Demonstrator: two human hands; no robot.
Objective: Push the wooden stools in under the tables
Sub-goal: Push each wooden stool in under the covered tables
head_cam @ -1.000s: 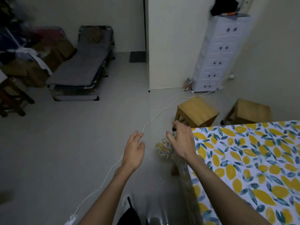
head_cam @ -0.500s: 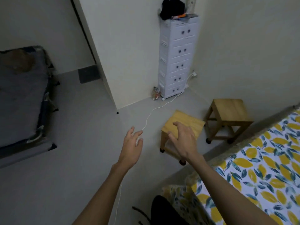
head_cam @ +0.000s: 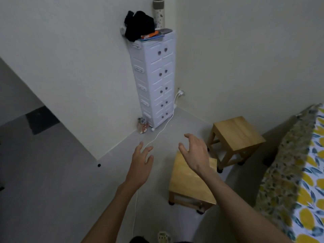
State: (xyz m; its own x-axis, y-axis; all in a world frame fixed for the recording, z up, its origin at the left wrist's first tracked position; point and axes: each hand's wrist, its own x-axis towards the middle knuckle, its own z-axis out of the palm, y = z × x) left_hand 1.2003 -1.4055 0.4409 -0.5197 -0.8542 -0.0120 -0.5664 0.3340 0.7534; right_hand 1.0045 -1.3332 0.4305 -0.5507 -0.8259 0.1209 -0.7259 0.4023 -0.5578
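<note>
Dim floor (head_cam: 52, 190); right hand (head_cam: 196, 153) overlaps nearer stool (head_cam: 189, 186)

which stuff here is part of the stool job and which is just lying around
Job: near wooden stool, far wooden stool, table with lemon-print cloth, left hand and right hand, both open.

Lying about: white drawer tower, black bundle on top, white cable, power strip.

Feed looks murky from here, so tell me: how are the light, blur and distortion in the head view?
Head view: dim, flat and greyish, no glare, only soft shadows. Wide-angle bending tilts the drawer tower and walls. Both stools and the hands read clearly; the tablecloth fringe looks smeared.
</note>
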